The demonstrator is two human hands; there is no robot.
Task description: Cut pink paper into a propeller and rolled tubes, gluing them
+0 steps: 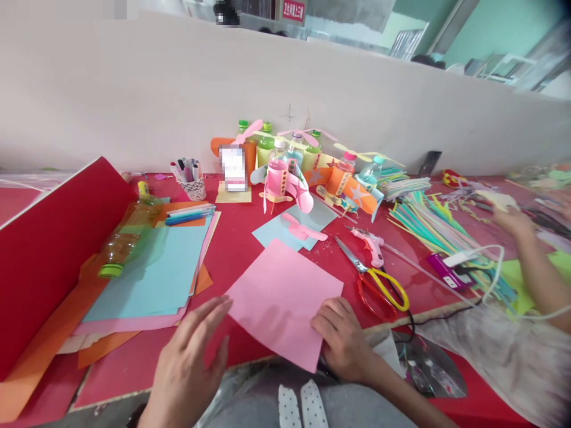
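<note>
A square sheet of pink paper [285, 291] lies in front of me, its near corner jutting past the table's front edge. My right hand [343, 339] has its fingers curled over the sheet's right edge and grips it. At the left corner, my left hand [196, 339] hovers with fingers stretched and thumb apart, its fingertips close to the paper. Just beyond the sheet lie a pink paper propeller [303, 229] and light blue paper [272, 224]. Scissors [372, 276] with red and yellow handles rest to the right, beside a pink glue gun [370, 245].
Bottle planes with paper wings [279, 172] stand against the wall. Left are stacked coloured sheets [156, 279], a plastic bottle [129, 232] and a pen cup [193, 189]. Right are bundled strips [439, 232], a purple power strip [448, 271] with cords, and another person's hand [513, 217].
</note>
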